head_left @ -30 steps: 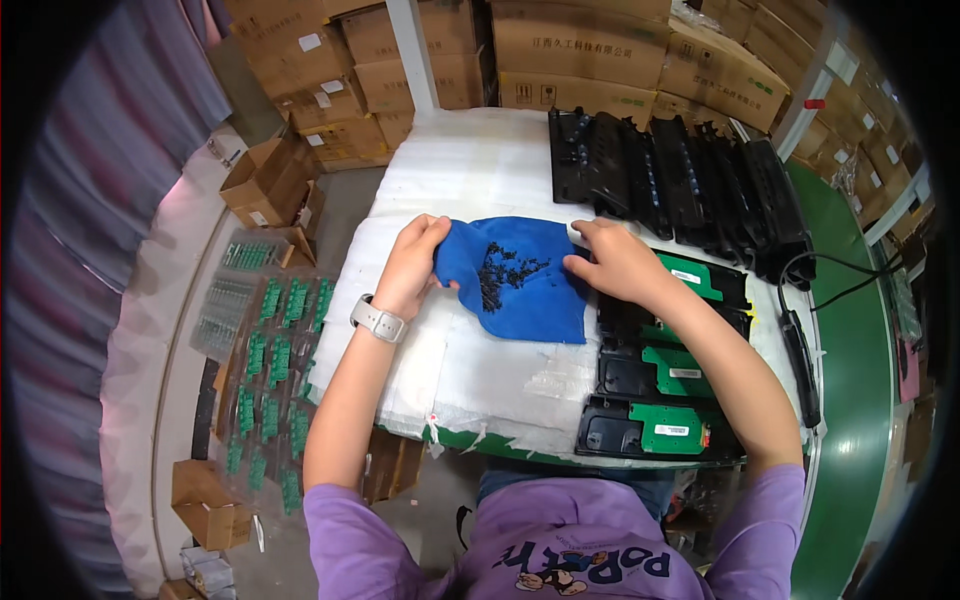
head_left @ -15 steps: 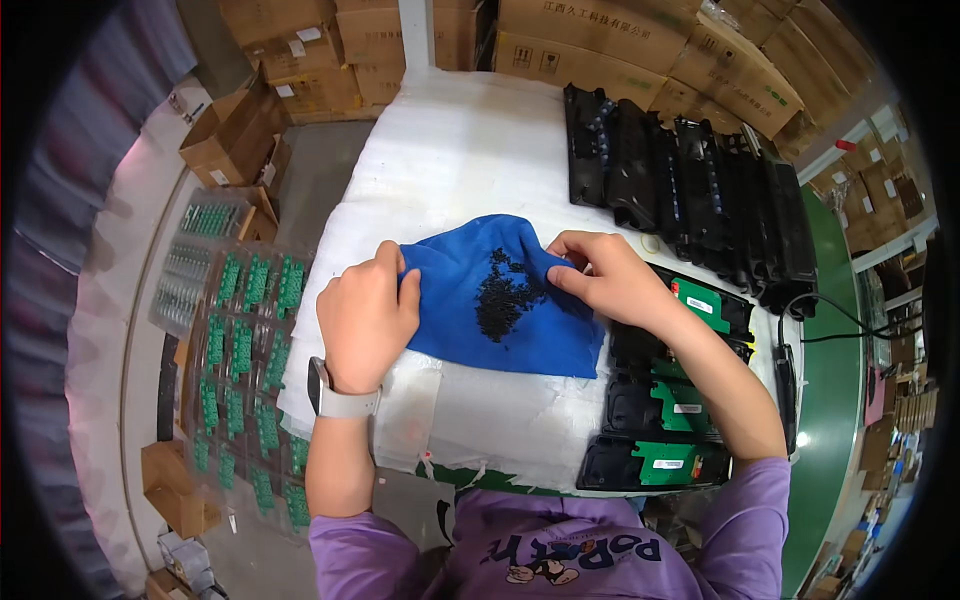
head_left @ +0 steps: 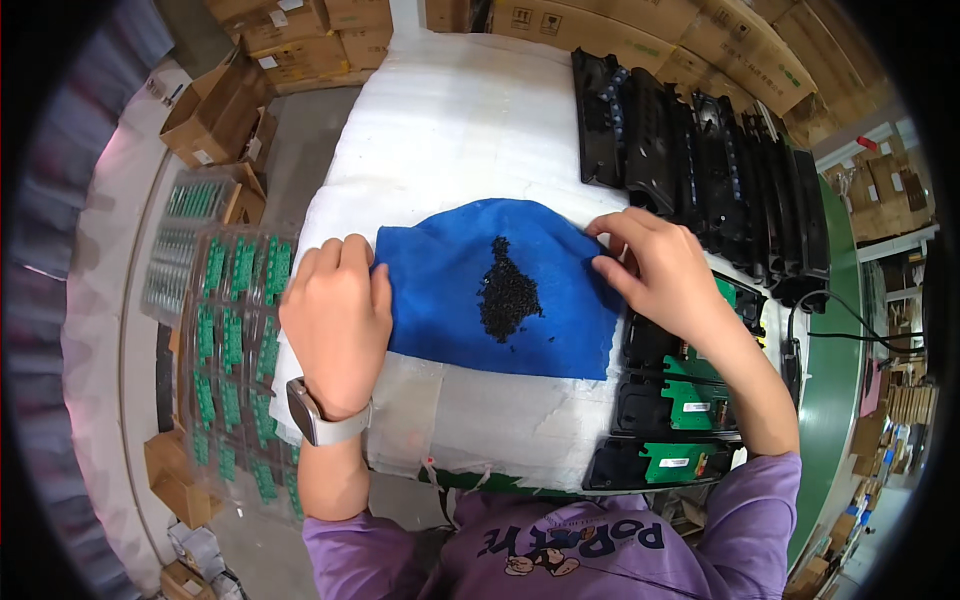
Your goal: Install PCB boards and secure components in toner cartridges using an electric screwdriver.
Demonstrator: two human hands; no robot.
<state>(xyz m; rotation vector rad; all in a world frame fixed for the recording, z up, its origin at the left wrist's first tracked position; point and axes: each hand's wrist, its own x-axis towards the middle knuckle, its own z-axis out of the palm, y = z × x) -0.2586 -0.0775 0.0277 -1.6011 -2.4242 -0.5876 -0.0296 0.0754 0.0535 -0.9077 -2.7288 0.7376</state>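
Note:
A blue cloth lies spread on the white foam-covered table, with a heap of small black pieces, perhaps screws, near its middle. My left hand is at the cloth's upper left edge, its thumb and curled fingers closed on it. At the upper right edge, my right hand has its thumb and forefinger on the cloth's border; the fingertips are partly hard to make out. A smartwatch is on my left wrist.
Black plastic housings stand in a row at the far right. Nearer, several black housings with green circuit boards lie right of the cloth. Clear trays of green boards are at the left. A black cable loops over the right edge.
Both hands have moved apart, the right one further right, drawing the cloth wider and flatter. The black pieces now lie in a denser heap.

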